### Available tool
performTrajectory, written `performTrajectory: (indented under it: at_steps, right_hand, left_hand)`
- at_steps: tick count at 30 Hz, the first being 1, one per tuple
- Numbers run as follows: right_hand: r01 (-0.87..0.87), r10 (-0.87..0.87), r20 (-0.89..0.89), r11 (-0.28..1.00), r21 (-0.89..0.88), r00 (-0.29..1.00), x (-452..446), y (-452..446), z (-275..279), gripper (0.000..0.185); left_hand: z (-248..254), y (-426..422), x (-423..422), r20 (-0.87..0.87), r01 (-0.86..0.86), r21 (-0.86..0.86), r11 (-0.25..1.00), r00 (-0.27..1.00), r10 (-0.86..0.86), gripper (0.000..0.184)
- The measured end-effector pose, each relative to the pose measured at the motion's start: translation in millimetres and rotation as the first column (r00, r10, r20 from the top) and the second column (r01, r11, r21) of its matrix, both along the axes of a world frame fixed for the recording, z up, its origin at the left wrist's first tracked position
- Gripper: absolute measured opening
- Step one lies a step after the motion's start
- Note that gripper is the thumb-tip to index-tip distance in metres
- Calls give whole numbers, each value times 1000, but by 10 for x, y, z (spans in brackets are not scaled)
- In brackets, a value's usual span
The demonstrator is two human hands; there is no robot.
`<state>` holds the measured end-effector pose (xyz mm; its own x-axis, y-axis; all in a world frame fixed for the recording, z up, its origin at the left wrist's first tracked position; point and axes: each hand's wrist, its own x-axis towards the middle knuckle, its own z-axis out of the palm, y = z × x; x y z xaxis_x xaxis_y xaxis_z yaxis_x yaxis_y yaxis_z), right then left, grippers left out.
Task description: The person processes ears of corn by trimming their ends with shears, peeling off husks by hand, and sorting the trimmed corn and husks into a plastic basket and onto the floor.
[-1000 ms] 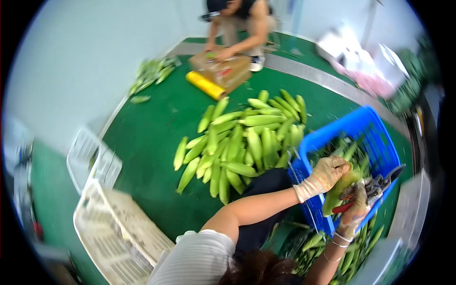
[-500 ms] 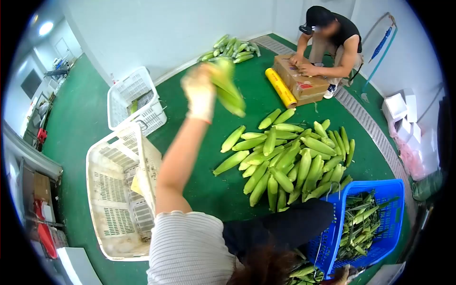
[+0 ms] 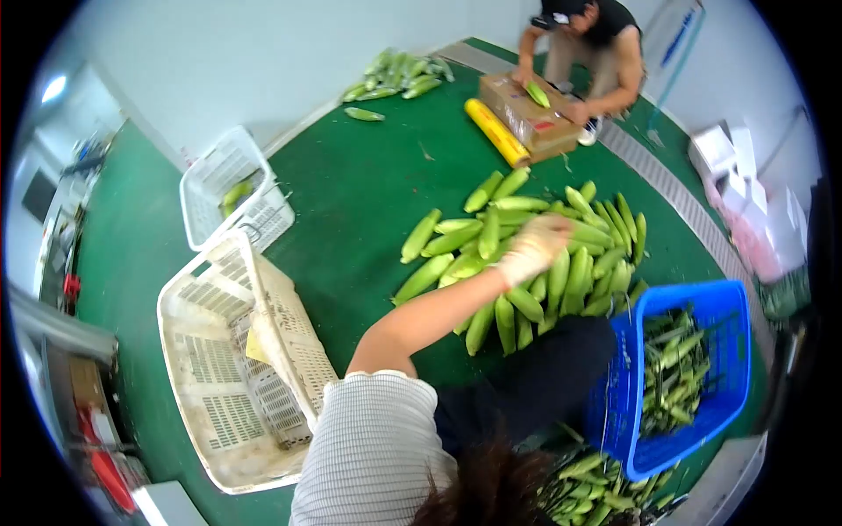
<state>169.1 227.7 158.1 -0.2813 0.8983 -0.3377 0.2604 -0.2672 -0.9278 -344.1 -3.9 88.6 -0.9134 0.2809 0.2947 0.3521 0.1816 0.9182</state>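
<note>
My left hand (image 3: 537, 247), in a pale glove, reaches over a heap of green husked corn ears (image 3: 526, 302) on the floor. Its fingers are at the end of an ear of corn (image 3: 589, 235) near the top of the heap. They are slightly smeared, so I cannot make out whether they grip it. My right hand is out of view. Close to my knee, at the heap's right, stands a blue basket (image 3: 636, 377) holding green husks and leaves (image 3: 675, 368). More husks (image 3: 588, 491) lie below it on the floor.
A large off-white crate (image 3: 197, 342) stands left of my arm, with a smaller white crate (image 3: 206, 180) behind it holding some green corn. Ahead, a person (image 3: 605, 53) crouches at a cardboard box (image 3: 526, 114) beside a yellow roll (image 3: 495, 131). More corn (image 3: 399, 74) lies by the wall.
My left hand has swung right and down to the heap, and the ear it held is gone from it. An ear now shows on the other person's box. The view has shifted slightly.
</note>
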Motion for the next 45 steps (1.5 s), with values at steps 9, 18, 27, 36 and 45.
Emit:
performTrajectory:
  at_steps: [9,18,27,36,45]
  right_hand:
    - [591,-588,-76,807,24,806,1364,-2167,517,31]
    - [687,-655,-407,721,-85,637,1216,-1696,74,41]
    - [418,-487,-357,872,-256,797,1181,-624,-370,40]
    - [308,-310,-72,951,-35,948,684,-2,-1140,45]
    - [63,-115,-645,993,-103,755,-418,617,-196,30]
  left_hand:
    - [751,2209,2274,0,958,-223,182,187,-982,26]
    - [-1225,2720,4108,398,701,-672,-240,68,-915,29]
    - [-2493,3101,4677,670,761,-596,255,647,-365,60]
    - [-221,1888,4024,895,947,242,212,-133,-427,49]
    - [957,2650,2859,408,970,226,90,-11,-913,85]
